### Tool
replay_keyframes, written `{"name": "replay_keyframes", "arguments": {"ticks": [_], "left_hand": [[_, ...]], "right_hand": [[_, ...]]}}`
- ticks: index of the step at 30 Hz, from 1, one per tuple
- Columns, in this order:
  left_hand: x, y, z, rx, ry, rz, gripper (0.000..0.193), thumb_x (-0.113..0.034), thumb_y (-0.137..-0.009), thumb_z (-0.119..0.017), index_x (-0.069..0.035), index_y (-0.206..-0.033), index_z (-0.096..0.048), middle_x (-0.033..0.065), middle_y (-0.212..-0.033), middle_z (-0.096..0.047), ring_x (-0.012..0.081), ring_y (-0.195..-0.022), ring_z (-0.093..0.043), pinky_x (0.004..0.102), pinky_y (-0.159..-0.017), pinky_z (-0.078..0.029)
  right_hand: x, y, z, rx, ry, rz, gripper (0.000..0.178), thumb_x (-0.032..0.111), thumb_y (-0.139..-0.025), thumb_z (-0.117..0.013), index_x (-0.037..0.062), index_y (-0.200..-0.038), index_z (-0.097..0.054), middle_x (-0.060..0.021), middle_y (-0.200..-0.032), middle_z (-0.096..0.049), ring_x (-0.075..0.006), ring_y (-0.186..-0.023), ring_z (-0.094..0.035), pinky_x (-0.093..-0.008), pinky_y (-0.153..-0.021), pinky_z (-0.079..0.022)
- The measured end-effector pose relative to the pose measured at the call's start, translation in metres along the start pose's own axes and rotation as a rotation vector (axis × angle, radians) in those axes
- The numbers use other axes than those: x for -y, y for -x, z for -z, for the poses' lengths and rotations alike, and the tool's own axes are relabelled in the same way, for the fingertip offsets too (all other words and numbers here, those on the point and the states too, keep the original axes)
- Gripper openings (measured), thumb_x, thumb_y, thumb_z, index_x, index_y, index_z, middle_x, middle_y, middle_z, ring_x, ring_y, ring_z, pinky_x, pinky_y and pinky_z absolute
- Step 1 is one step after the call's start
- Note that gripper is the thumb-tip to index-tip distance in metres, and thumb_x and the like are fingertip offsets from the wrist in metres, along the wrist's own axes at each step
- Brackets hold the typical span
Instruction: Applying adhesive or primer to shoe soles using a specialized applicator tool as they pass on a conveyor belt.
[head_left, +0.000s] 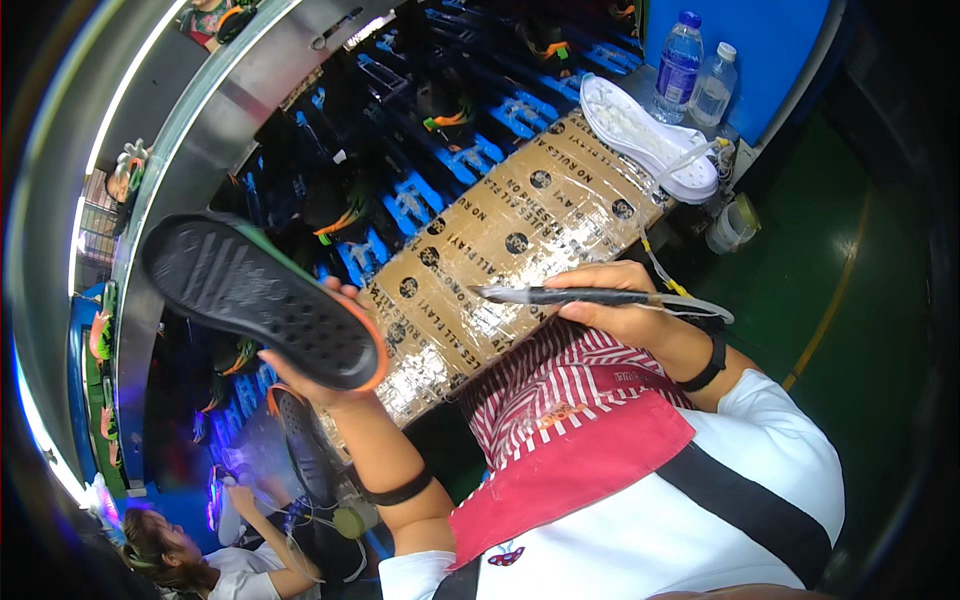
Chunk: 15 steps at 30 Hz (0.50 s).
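Note:
My left hand (318, 388) grips a shoe sole (255, 295) by its near end, fingers wrapped round the rim. Its inner side is black with ribs and small round hollows; the edge runs from green to orange. In my right hand (622, 318) is a dark-handled brush (585, 297) with a pale tip, pointing left toward the sole but apart from it. A clear tube (700, 308) trails from the brush's rear end. Both hands are above a board (470, 270) covered in printed brown tape and shiny film.
A white sole (650, 140) lies on the board's far right end, beside two plastic bottles (680, 65). A small tub (733, 222) hangs nearby. Beyond the board, shoes sit among blue supports (410, 205). Another dark sole (300, 445) and a co-worker (190, 555) are at lower left.

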<state>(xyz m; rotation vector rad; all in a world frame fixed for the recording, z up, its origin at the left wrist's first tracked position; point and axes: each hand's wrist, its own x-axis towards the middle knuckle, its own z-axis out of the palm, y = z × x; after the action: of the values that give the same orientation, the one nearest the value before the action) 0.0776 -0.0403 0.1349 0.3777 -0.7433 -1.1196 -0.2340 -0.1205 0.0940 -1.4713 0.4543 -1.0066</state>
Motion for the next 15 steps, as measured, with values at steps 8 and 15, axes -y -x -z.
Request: {"name": "replay_keyframes", "arguments": {"ticks": [8,15], "left_hand": [[0.060,0.075,0.012,-0.387,0.007,0.218,0.061,-0.052,-0.091,-0.033,-0.003,-0.126,-0.046,0.0165,-0.118,-0.056,0.0323,-0.105,-0.055,0.0472,-0.094,-0.042],[0.075,0.091,-0.009,-0.595,-0.021,0.297,0.053,-0.045,-0.094,-0.033,-0.004,-0.124,-0.047,0.0137,-0.121,-0.055,0.0260,-0.108,-0.055,0.0399,-0.094,-0.043]], "right_hand": [[0.010,-0.020,-0.026,0.200,0.512,0.524,0.029,0.005,-0.072,-0.071,0.0011,-0.100,-0.064,-0.0127,-0.085,-0.065,-0.0250,-0.074,-0.063,-0.0320,-0.065,-0.049],[0.017,-0.042,-0.045,0.425,0.905,0.765,0.034,0.012,-0.067,-0.060,0.0032,-0.099,-0.062,-0.0070,-0.078,-0.058,-0.0211,-0.075,-0.056,-0.0317,-0.058,-0.048]]}}
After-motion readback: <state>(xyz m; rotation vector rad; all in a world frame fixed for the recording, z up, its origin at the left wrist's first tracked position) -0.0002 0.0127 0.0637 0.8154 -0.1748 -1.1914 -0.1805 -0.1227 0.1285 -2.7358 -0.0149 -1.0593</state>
